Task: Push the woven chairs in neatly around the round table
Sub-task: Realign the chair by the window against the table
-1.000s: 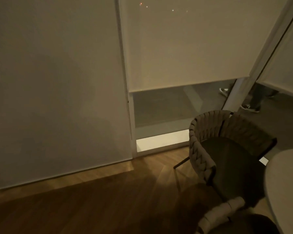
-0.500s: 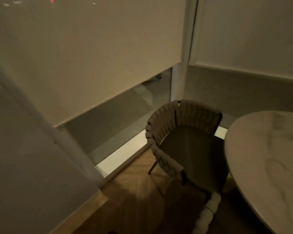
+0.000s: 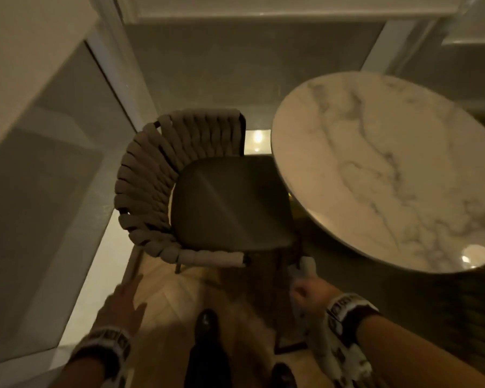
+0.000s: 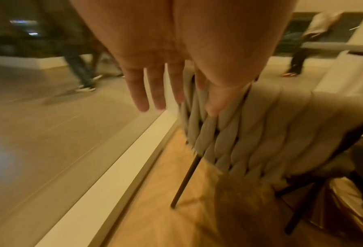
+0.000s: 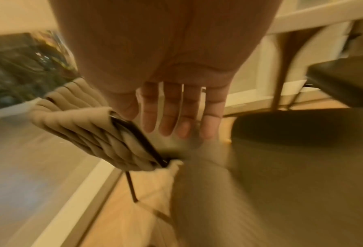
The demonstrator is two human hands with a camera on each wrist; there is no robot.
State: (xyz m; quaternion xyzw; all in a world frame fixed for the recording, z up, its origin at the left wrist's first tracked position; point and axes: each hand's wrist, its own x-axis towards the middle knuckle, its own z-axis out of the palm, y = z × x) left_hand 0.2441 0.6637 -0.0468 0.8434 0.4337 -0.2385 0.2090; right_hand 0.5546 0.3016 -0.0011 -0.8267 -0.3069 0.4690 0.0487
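Chair (image 3: pixel 207 191) seat edge at counter (image 3: pixel 389 169), not tucked; I judge pushing barely begun. My left hand (image 3: pixel 123 301) spread, right hand (image 3: pixel 305 292) fingers straight, both empty.

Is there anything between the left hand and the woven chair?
Nothing. In the head view only bare wooden floor lies between the open left hand and the woven chair; the hand isn't touching it.

Head view looks steeply down on the woven chair (image 3: pixel 179 191); both wrist views look close along outstretched fingers, sharing that chair.
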